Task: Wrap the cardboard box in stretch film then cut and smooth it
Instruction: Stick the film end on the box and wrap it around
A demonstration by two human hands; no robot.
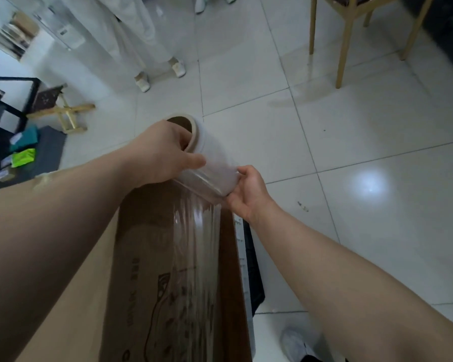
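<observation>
Two hands, left (162,152) and right (246,190), apparently grip one film roll (209,165) over one cardboard box (71,270).

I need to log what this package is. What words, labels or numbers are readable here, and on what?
No text reads clearly enough to quote.
Cardboard box: dark print and a line drawing on its side, blurred and partly under the stretch film.
White strip along the box's right edge: small print, too small to read.
Film roll, in the grip of both hands: no label visible.
</observation>
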